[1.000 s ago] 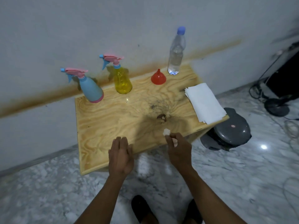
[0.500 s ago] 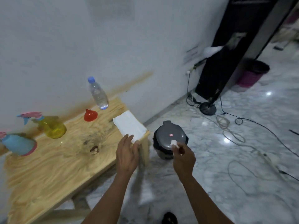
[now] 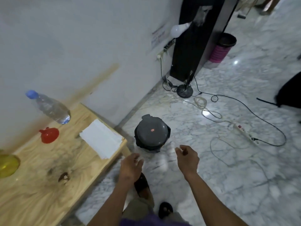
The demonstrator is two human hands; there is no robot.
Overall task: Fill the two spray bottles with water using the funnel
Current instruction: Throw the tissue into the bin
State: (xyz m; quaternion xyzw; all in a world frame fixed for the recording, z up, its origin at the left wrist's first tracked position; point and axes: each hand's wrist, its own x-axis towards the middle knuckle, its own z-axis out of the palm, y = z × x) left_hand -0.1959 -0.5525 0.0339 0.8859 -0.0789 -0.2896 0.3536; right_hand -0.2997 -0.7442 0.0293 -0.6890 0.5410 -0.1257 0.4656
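On the wooden table (image 3: pixel 97 168) at the left stand a clear water bottle (image 3: pixel 48 110) with a blue cap and a red funnel (image 3: pixel 48 135), set mouth down. The yellow spray bottle (image 3: pixel 7 163) is cut off by the left edge, and the blue spray bottle is out of view. My left hand (image 3: pixel 131 167) hangs past the table's right corner with its fingers spread and nothing in it. My right hand (image 3: pixel 187 158) hovers over the floor just right of the grey bin, fingers loosely curled, and nothing shows in them.
A stack of white paper napkins (image 3: pixel 101 141) lies at the table's right corner. A grey lidded bin (image 3: pixel 152 136) stands on the marble floor beside it. Cables, a power strip (image 3: pixel 246 133) and a black stand base (image 3: pixel 184 92) lie to the right.
My view has swung right, from the table to the bin and floor. Both hands moved off the table. The small white scrap pinched in my right hand is no longer seen there.
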